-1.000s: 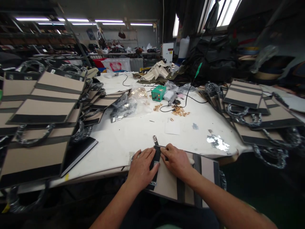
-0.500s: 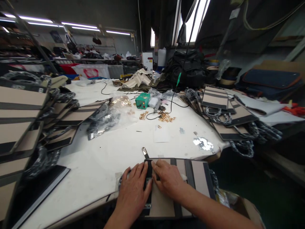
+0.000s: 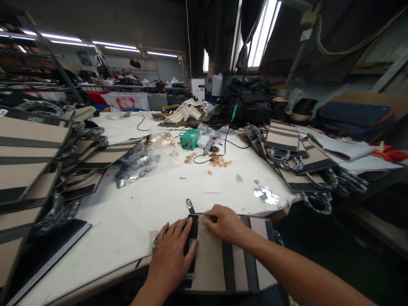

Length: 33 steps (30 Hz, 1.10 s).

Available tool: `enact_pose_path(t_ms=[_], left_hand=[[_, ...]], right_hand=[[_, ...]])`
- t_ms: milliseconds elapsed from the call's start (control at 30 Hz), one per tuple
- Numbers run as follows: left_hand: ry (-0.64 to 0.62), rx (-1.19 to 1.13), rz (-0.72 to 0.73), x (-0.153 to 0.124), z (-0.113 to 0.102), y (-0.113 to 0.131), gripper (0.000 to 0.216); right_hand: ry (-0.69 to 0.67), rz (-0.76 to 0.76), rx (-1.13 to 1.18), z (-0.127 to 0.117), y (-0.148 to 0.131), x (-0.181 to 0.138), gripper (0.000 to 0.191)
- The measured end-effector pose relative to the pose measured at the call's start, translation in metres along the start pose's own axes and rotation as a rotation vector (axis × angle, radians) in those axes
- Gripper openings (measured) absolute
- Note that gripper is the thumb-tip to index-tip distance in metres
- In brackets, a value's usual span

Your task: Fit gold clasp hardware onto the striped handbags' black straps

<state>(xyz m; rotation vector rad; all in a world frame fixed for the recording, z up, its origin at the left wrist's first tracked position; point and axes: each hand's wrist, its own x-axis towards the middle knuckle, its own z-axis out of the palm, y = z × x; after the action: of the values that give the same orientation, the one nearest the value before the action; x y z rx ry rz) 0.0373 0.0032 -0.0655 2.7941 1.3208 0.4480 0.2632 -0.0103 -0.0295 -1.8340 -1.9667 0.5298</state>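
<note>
A: Identify the largest item first
B: White table (image 3: pixel 111 229), spanning the middle of the frame from lower left to centre right

A: List the stacked components
B: A pile of beige-and-dark panels (image 3: pixel 25 174) occupies the left edge; a smaller pile of similar panels (image 3: pixel 282 138) sits at centre right. Loops in clear wrap show on both

A: Locate the workpiece
B: One beige panel with dark bands (image 3: pixel 210 261) lies at lower centre, over the near table edge, under both hands

A: Next item in size
B: Clear plastic bag (image 3: pixel 140 163), left of centre, on the table

A: Report hand states
B: Left hand (image 3: pixel 170 257): laid flat on the panel's left end, fingers extended and close together, thumb spread away from them. Right hand (image 3: pixel 225 223): fingers curled at the panel's upper edge, thumb and index finger narrow; whether anything is pinched between them cannot be told

A: Complete with the small items
B: Green box (image 3: pixel 189 140), upper centre, with dials on its front. White sheet (image 3: pixel 212 185), nearer the hands. Metal-tipped tab (image 3: pixel 189 205), projecting beyond the panel's upper edge near the left fingertips. Gold-coloured parts (image 3: pixel 219 161), loose, beside a black cable (image 3: pixel 225 142)
</note>
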Motion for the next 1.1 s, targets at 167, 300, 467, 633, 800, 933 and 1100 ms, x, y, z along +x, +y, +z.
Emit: enact_pose_path(t_ms=[167,300,467,633,800,933,1100], left_hand=[[-0.006,-0.035,-0.008,0.0,0.002,-0.001,0.055],[-0.004,-0.056,-0.019,-0.002,0.004,-0.003,0.056],[0.0,-0.077,-0.027,-0.003,0.005,-0.004,0.056],[0.021,-0.077,-0.027,-0.002,0.008,-0.003,0.057],[0.017,-0.09,-0.037,-0.003,0.007,-0.002,0.057],[0.026,-0.134,-0.059,-0.003,0.002,0.003,0.057],[0.027,-0.19,-0.094,-0.002,-0.003,0.006,0.057]], right_hand=[[0.11,0.324,-0.176,-0.067,0.083,0.042,0.037],[0.102,0.454,-0.234,-0.095,0.148,0.073,0.044],[0.044,0.479,-0.207,-0.088,0.187,0.093,0.042],[0.036,0.484,-0.16,-0.087,0.193,0.1,0.035],[0.073,0.503,-0.118,-0.098,0.179,0.102,0.016],[0.06,0.512,-0.068,-0.114,0.151,0.092,0.015],[-0.041,0.378,0.196,-0.103,0.077,0.061,0.015]])
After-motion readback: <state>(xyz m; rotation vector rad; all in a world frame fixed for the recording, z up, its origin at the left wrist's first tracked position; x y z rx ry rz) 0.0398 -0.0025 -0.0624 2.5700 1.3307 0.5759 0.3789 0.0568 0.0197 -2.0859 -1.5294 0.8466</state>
